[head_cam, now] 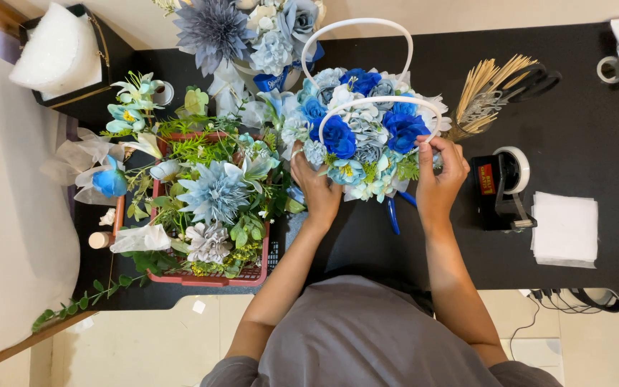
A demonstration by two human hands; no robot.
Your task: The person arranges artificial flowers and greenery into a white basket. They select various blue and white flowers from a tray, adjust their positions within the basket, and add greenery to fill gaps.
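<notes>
Arranging is judged to be the step in hand: a flower basket [367, 136] of blue, white and pale artificial blooms, with two white hoop handles, stands on the black table [596, 136] and is being worked from both sides. The left hand [314, 188] is pressed against the near left side of the flower basket, fingers curled into the blooms, though exactly what is pinched cannot be told. The right hand [438, 175] is closed around the right end of the nearer white handle, where it meets the flowers. Left of the flower basket a red crate [213, 276] is filled with loose blue and white flowers and greenery. Right of it a tape dispenser [503, 188] and a stack of white sheets [566, 228] are set, and behind these a bundle of wooden skewers [487, 89] is laid. A blue-handled tool [394, 215] shows just under the basket's near edge. The next move is judged to call for a steady hold on the handle while stems are seated or turned, without neighbouring blooms being crushed.
</notes>
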